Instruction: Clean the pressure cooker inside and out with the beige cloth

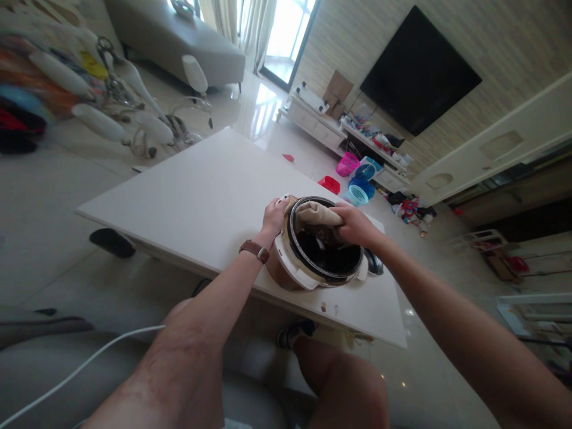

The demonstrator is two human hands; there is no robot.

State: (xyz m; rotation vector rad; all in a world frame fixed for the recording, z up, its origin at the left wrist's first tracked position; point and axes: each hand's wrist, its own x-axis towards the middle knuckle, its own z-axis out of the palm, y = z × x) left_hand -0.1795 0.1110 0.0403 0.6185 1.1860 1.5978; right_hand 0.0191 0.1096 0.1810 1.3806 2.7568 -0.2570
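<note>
An electric cooker (292, 271) with a pale body and a dark interior stands without a lid on the white table (192, 196). My left hand (273, 217) grips its left side near the rim, fingers partly hidden behind it. Inside the mouth of the cooker is a beige cloth (316, 213), bunched up against the inner wall. My right hand (356, 225) is closed around the cloth at the right part of the rim. A dark, shiny object (374, 263) sits just right of the cooker, partly covered by it.
Two tiny items (323, 307) lie near the table's front edge. Beyond the table, several plastic baskets, one of them pink (347, 164), stand on the floor before a low TV cabinet (315, 126). A white cable (80, 372) crosses the lower left, beside my left arm.
</note>
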